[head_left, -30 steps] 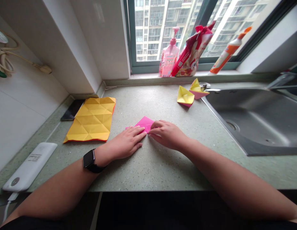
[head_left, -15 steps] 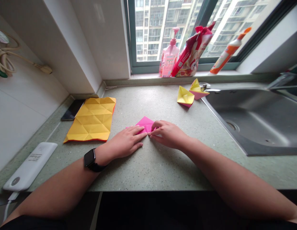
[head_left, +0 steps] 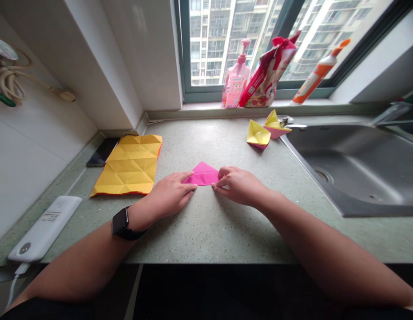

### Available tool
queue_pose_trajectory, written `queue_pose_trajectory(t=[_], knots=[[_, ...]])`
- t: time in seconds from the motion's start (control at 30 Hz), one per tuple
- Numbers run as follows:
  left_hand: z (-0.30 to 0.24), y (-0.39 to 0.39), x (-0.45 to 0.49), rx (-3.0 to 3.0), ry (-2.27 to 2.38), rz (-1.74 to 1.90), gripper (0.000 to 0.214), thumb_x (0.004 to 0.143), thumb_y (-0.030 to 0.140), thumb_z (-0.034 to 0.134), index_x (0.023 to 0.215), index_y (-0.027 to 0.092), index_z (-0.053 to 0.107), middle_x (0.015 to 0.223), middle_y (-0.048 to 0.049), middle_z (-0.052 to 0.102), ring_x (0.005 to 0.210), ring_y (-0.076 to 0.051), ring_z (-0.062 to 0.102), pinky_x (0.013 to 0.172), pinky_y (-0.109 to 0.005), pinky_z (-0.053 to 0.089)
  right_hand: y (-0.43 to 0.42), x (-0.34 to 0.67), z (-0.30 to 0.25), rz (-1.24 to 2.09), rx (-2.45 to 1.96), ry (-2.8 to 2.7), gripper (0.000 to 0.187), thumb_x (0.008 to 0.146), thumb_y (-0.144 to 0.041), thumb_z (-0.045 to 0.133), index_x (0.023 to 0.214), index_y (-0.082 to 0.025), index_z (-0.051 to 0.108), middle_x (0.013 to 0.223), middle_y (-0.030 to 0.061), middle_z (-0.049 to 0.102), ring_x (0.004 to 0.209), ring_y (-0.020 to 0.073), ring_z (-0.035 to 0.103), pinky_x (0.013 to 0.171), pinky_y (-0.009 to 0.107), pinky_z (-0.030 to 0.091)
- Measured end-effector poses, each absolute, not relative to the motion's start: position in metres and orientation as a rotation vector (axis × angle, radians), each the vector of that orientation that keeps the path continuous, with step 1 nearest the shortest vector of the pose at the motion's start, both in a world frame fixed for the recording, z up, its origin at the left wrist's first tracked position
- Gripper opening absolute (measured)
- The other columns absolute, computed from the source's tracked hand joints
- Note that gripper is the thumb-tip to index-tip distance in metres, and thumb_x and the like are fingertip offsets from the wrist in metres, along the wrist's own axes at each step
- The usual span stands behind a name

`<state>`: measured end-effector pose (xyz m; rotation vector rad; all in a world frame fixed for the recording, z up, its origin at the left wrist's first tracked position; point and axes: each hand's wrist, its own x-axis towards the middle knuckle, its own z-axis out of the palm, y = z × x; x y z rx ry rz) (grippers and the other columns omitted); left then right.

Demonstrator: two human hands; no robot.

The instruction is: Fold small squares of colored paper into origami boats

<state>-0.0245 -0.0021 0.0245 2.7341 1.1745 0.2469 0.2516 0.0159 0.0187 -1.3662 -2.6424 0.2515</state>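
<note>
A folded piece of pink origami paper (head_left: 204,174) lies on the counter, its peak pointing away from me and its straight edge towards me. My left hand (head_left: 169,192), with a black watch on the wrist, holds the left end, fingers on top and thumb by the near edge. At the right corner my right hand (head_left: 238,186) pinches the paper between thumb and curled fingers. Both end corners are hidden under the fingers. Beyond, near the sink, stand two folded paper shapes, yellow inside and pink outside: a nearer one (head_left: 258,134) and a farther one (head_left: 275,125).
Creased yellow paper (head_left: 129,165) lies at the left, partly over a dark phone (head_left: 102,152). A white power bank (head_left: 45,229) with a cable is nearer. A steel sink (head_left: 366,155) is at right. A pump bottle (head_left: 236,84), red bag (head_left: 269,73) and orange-white bottle (head_left: 315,75) line the sill.
My hands have moved apart along the pink paper, the left one leftwards and the right one slightly rightwards. More of the paper's middle and near edge now shows.
</note>
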Motion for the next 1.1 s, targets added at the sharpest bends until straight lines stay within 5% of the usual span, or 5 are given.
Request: queue_pose_trajectory(t=[0.23, 0.5, 1.1], knots=[[0.03, -0.004, -0.029, 2.764, 1.341, 0.221, 0.023, 0.103, 0.026, 0.065, 0.103, 0.019, 0.087, 0.148, -0.0168, 0.069, 0.129, -0.039, 0.067, 0.113, -0.06, 0.054, 0.016, 0.256, 0.024, 0.226, -1.475, -2.698, 0.031, 0.1, -0.03, 0.066, 0.074, -0.027, 0.082, 0.086, 0.0059, 0.076, 0.073, 0.0192, 0.065, 0.06, 0.034, 0.039], [0.048, -0.009, -0.03, 2.603, 1.603, 0.05, 0.029, 0.103, 0.028, 0.063, 0.093, 0.018, 0.088, 0.153, -0.0157, 0.068, 0.136, -0.04, 0.065, 0.116, -0.056, 0.051, 0.011, 0.253, 0.044, 0.226, -1.801, -2.765, 0.036, 0.1, -0.03, 0.058, 0.071, -0.025, 0.079, 0.089, 0.0073, 0.079, 0.078, 0.0206, 0.067, 0.06, 0.034, 0.033], [0.044, -0.009, -0.033, 2.66, 1.618, 0.054, 0.033, 0.107, 0.033, 0.064, 0.092, 0.017, 0.088, 0.145, -0.0174, 0.072, 0.13, -0.041, 0.067, 0.112, -0.059, 0.051, 0.01, 0.259, 0.06, 0.253, -2.087, -2.68, 0.03, 0.094, -0.025, 0.058, 0.068, -0.022, 0.073, 0.084, 0.0078, 0.077, 0.073, 0.0198, 0.063, 0.059, 0.035, 0.029]])
